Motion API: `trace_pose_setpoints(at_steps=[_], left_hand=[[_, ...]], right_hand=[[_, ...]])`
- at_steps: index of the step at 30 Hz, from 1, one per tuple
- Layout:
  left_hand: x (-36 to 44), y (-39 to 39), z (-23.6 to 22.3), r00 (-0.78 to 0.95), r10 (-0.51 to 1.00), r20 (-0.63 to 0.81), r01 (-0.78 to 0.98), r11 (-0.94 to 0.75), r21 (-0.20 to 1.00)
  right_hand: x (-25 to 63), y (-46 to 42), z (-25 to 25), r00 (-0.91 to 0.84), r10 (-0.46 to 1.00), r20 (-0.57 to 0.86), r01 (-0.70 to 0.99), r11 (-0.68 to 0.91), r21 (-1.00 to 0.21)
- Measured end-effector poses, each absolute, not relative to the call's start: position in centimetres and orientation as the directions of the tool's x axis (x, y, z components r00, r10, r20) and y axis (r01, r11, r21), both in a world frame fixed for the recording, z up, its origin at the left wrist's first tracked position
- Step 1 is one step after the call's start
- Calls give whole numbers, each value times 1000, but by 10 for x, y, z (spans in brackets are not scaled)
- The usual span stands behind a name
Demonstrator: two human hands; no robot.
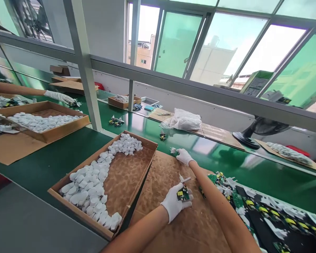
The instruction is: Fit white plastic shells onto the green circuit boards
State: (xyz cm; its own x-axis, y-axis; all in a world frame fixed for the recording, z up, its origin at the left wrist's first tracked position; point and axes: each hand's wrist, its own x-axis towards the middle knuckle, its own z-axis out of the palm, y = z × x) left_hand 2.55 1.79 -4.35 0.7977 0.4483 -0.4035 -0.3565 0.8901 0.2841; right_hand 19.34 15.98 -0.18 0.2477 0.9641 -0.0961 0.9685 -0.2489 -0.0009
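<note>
My left hand [174, 202], in a white glove, is shut on a small green circuit board [183, 194] with a yellow component and a white pronged part sticking out at its top. My right hand [184, 156], also gloved, pinches a small green board [174, 151] at the far edge of a brown cardboard sheet [200, 228]. Left of my hands stands a cardboard tray [129, 179] holding many white plastic casings [92, 189]. To the right, several circuit boards with yellow parts [268, 214] lie on a black mat [252, 200].
A green conveyor bench [226, 158] runs ahead, with a grey rail [200, 88] above it. A co-worker's gloved hand [59, 96] reaches over a second tray [50, 131] at left. A plastic bag [183, 119], a black fan [260, 131] and small board clusters [116, 121] lie farther off.
</note>
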Motion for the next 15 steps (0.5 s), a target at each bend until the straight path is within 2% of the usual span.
trace_pose_setpoints(at_steps=[4,6,10,12,13,15], left_hand=[[28,25,-48,856,382,-348,-314,920,236],[29,28,-49,869,368,-330,-315,927,204],[31,29,-49,848,369,-379,-311,928,206],[34,28,-50,851,356,-386,-284,930,232],[35,26,-51,860,344,-377,-267,933,242],[39,23,-54,878,318,-357,-240,939,246]], right_hand=[[199,155,16,309,951,-12,950,-310,-36],[208,147,26,307,951,-28,949,-309,-64],[223,107,33,205,955,-212,952,-245,-183],[229,78,32,129,923,-362,944,-226,-242],[230,64,33,101,879,-465,936,-243,-256],[231,44,41,153,822,-548,930,-307,-202]])
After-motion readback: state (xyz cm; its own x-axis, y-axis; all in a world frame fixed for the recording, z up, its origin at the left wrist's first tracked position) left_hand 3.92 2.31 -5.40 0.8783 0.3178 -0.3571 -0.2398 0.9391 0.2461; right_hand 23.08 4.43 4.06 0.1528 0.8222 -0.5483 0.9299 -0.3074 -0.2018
